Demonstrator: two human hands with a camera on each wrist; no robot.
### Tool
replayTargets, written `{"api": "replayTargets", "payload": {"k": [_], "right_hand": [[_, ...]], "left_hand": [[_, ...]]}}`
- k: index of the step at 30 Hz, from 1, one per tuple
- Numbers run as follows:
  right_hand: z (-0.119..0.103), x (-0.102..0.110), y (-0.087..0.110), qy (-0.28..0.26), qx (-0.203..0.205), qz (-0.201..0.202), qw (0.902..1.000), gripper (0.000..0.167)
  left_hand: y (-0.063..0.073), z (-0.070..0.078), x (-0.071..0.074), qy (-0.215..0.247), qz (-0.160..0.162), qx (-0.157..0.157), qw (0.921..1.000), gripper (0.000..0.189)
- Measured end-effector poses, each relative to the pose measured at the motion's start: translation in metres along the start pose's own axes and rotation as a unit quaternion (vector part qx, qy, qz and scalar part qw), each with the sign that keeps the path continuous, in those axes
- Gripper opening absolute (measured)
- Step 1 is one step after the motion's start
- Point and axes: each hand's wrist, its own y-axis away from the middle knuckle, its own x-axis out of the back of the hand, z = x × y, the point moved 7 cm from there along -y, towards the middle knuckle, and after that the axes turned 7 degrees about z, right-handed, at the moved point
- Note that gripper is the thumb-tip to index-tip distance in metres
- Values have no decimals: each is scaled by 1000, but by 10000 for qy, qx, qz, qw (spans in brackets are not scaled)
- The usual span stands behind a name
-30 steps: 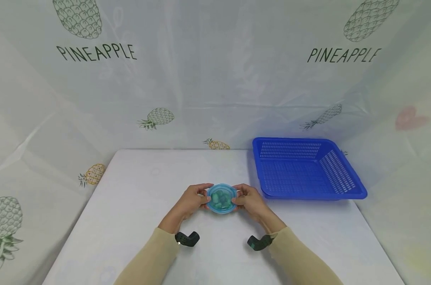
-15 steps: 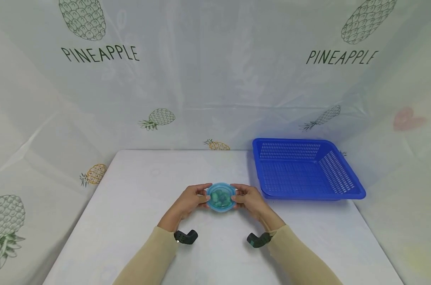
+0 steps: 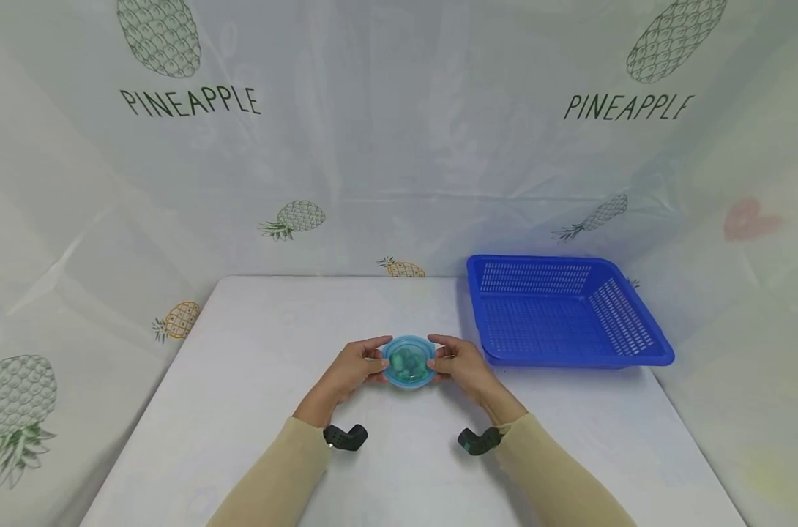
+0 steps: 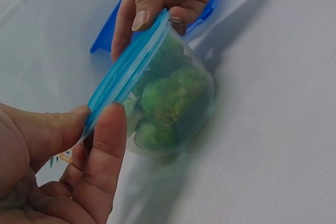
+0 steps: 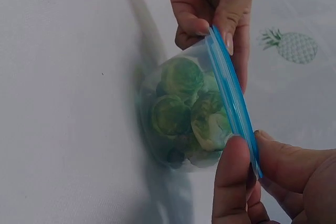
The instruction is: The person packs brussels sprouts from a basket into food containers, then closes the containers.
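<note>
Between both hands is a round translucent tub (image 4: 194,103) with a blue lid (image 3: 408,353), filled with several green Brussels sprouts (image 5: 181,77). My left hand (image 3: 351,369) pinches the blue rim at the tub's left side, thumb on top and fingers below. On the opposite side my right hand (image 3: 465,369) pinches the same rim in a mirrored grip. Both wrist views show the tub close over the white table, its shadow beneath. Some of the curled lower fingers are hidden behind the tub and thumbs.
A blue plastic basket (image 3: 564,364) with perforated walls stands on the white table (image 3: 274,322) at the back right, beyond my right hand. A pineapple-printed sheet (image 3: 399,146) hangs behind the table and at its sides. Dark wrist cameras (image 3: 348,438) sit at the tan sleeves.
Both hands and the tub have shifted very slightly away from me in the head view. The grip on the rim stays the same, and the basket has hardly moved in view.
</note>
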Motion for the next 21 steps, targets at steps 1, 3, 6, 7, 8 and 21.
{"api": "replayTargets", "payload": {"k": [1, 3, 6, 7, 8, 21], "right_hand": [[0, 0, 0, 18, 21, -4, 10000, 59], [1, 0, -1, 42, 54, -34, 10000, 60], [1, 1, -2, 71, 105, -17, 9999, 61], [1, 1, -2, 89, 118, 0, 9999, 61], [1, 1, -2, 104, 125, 19, 9999, 61], [-21, 7, 13, 2008, 922, 641, 9732, 54]], "left_hand": [[-1, -1, 0, 4, 13, 8, 10000, 56], [-1, -3, 1, 20, 33, 34, 10000, 56], [-1, -5, 3, 74, 12, 58, 10000, 58], [-1, -5, 4, 99, 0, 62, 9999, 59], [-1, -6, 4, 127, -11, 64, 9999, 59], [11, 4, 10, -269, 316, -81, 9991, 56]]}}
